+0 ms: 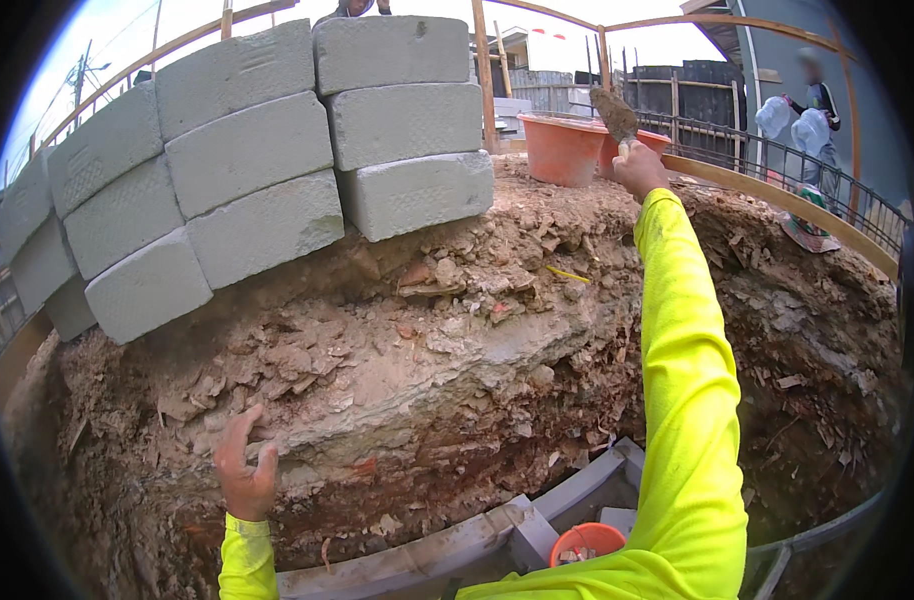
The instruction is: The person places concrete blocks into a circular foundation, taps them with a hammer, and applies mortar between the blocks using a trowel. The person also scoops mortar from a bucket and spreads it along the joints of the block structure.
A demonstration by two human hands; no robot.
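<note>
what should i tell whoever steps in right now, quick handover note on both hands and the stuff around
Right hand: raised at full reach, gripping a trowel loaded with mortar, held just in front of the orange tubs on top of the earth bank.
Left hand: open, fingers spread, holding nothing, close to the face of the bank; contact cannot be told.
Grey blocks: three courses stacked in a curved run on the bank's upper left.
Below: a small orange bucket beside grey channel pieces.
Done: blocks laid, trowel loaded. Left: the mortar is still on the trowel, not yet placed.
</note>
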